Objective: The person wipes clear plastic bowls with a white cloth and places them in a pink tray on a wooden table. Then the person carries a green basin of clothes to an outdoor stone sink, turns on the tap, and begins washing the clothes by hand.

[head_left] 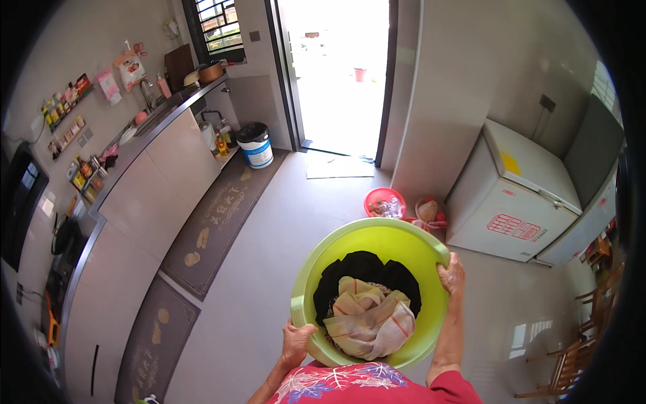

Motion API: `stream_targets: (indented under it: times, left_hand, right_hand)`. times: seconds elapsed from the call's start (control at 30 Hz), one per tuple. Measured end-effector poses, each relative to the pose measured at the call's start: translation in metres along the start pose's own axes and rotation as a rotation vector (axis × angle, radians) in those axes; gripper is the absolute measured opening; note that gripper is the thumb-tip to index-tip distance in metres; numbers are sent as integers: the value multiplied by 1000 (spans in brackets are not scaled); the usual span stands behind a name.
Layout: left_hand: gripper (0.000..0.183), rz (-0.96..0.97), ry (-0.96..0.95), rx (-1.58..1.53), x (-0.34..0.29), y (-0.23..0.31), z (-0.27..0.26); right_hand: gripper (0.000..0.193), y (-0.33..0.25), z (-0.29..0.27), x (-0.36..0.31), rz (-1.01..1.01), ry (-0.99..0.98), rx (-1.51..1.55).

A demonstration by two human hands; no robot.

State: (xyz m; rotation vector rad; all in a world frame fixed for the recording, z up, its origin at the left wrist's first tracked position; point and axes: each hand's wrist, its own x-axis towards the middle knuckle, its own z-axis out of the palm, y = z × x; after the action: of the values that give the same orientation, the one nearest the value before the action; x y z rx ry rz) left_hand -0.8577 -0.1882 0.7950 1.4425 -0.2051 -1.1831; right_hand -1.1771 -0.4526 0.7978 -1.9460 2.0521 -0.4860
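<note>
In front of my body I carry a large lime-green plastic basin (373, 232), tilted so that its inside shows. My left hand (296, 339) grips its rim at the lower left, thumb over the edge. On the other side, my right hand (451, 273) is closed on the rim at the right, the fingers partly hidden behind it. Inside lies a bunched beige cloth with red stripes (370, 320), on top of a black cloth (367, 264) spread against the basin's bottom.
Ahead is an open doorway (336, 81) with a pale mat (340, 165) before it. A red basin (385, 202) and a white chest freezer (511, 195) stand to the right. Along the left run a counter (145, 195), dark floor mats (219, 222) and a lined bucket (256, 145). Wooden chairs (572, 367) stand lower right.
</note>
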Motion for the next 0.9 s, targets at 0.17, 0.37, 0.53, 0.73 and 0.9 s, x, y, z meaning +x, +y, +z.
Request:
stream_targets:
  times: [0.17,0.37,0.53,0.73,0.9]
  left_hand:
    - [28,-18,108,-125,20,27,20]
    - [27,7,131,-134,66,46,25]
    - [29,1,47,-84,124,72,48]
    - [26,-73,-176,62,184,103,38]
    - [25,-105,-204,103,204,117,82]
  right_hand:
    - [37,-41,-3,56,-127,-31,10]
    - [38,-90,14,104,-122,-44,-41]
    - [37,-64,25,123,-46,35,2]
    - [36,-52,34,98,140,59,-54]
    - [38,-43,12,140,140,92,-110]
